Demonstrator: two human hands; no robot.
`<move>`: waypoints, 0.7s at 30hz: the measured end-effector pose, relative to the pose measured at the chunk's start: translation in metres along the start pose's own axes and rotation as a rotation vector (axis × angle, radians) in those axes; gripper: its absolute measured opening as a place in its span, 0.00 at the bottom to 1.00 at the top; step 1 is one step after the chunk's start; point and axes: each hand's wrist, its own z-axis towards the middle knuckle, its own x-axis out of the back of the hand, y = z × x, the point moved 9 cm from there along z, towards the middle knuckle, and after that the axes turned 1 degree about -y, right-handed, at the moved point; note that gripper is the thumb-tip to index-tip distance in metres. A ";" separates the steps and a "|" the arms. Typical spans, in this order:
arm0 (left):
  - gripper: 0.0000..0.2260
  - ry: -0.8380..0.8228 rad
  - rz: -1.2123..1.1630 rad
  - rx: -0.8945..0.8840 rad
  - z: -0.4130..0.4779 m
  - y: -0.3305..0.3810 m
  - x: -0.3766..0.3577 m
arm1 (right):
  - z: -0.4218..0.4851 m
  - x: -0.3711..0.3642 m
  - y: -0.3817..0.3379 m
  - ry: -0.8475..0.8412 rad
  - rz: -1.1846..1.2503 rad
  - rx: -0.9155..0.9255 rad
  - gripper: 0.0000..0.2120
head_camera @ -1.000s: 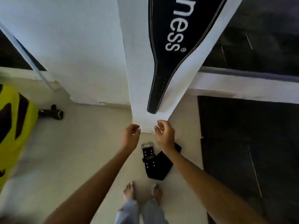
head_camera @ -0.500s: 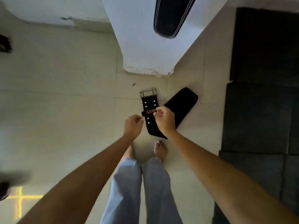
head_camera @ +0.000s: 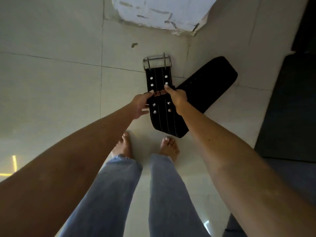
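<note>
A black leather weightlifting belt (head_camera: 206, 86) lies folded on the pale tiled floor just ahead of my bare feet. Its metal buckle (head_camera: 157, 60) points away from me, and silver rivets dot the strap. My left hand (head_camera: 140, 105) grips the strap's left edge, thumb on top near the orange lettering. My right hand (head_camera: 176, 98) grips the right edge at the same height. The belt's wide back part fans out to the right, partly hidden under my right hand.
A white pillar base (head_camera: 160, 12) with chipped paint stands right beyond the buckle. Dark floor mats (head_camera: 289, 106) cover the right side. My jeans-clad legs (head_camera: 136, 194) and bare feet (head_camera: 168, 147) are below the belt. A yellow floor marking (head_camera: 12, 166) shows far left.
My view has tipped down from the pillar and its hanging belt to the floor. Both hands dropped from the pillar's lower edge and took hold of the belt on the floor.
</note>
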 end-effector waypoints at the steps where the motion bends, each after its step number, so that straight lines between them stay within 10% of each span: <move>1: 0.21 -0.043 -0.044 0.014 0.002 0.000 -0.004 | 0.004 -0.002 0.000 -0.007 0.025 -0.012 0.34; 21: 0.25 -0.075 0.001 -0.242 -0.422 0.113 0.034 | -0.419 0.066 -0.164 -0.165 0.152 0.323 0.13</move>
